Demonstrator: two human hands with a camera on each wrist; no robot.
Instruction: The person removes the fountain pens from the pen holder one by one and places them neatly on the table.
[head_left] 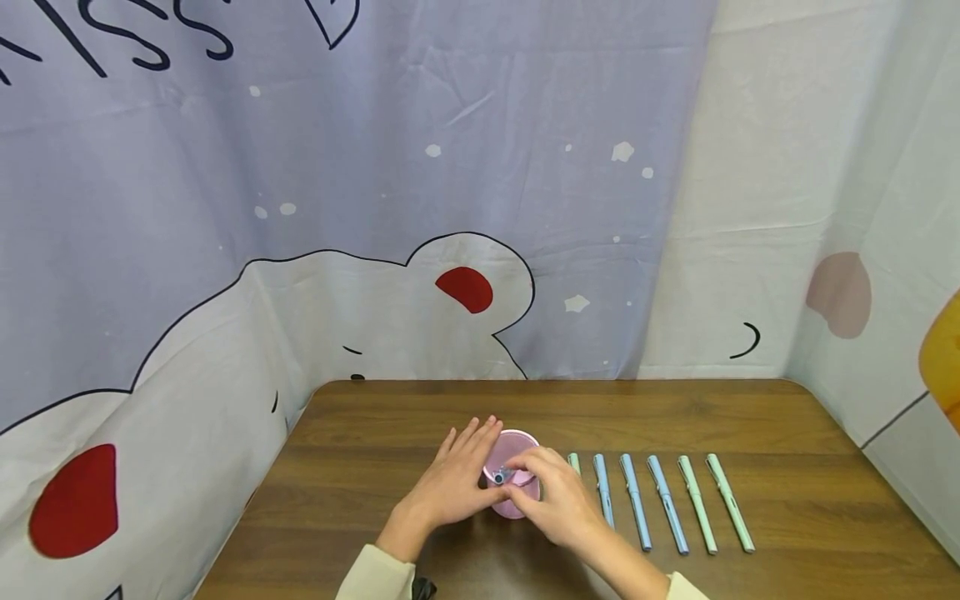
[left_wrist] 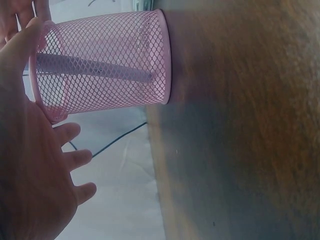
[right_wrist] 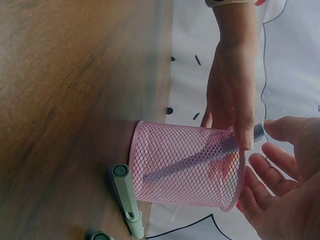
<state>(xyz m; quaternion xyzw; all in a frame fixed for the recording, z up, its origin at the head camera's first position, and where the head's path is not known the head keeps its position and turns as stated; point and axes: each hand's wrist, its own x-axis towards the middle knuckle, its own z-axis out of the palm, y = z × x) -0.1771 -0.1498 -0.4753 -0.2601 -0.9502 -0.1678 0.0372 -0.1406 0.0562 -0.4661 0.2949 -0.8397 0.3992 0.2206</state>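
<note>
A pink mesh pen holder (head_left: pixel 514 502) stands upright on the table between my hands. Leaning inside it is one blue pen (right_wrist: pixel 200 157), its lower end near the base and its top (head_left: pixel 498 477) just above the rim. My left hand (head_left: pixel 459 482) rests against the holder's left side at the rim, with fingers extended and the thumb across the front edge. On the other side, my right hand (head_left: pixel 558 497) hovers over the rim with loosely bent fingers. In the right wrist view its thumb tip is right by the pen's top; whether they touch, I cannot tell.
Right of the holder lies a row of several capped pens: a green pen (head_left: pixel 573 463) partly behind my right hand, blue pens (head_left: pixel 635 502) in the middle, green pens (head_left: pixel 730 502) at the far end. The wooden table (head_left: pixel 360 425) meets a printed curtain (head_left: pixel 570 208) behind.
</note>
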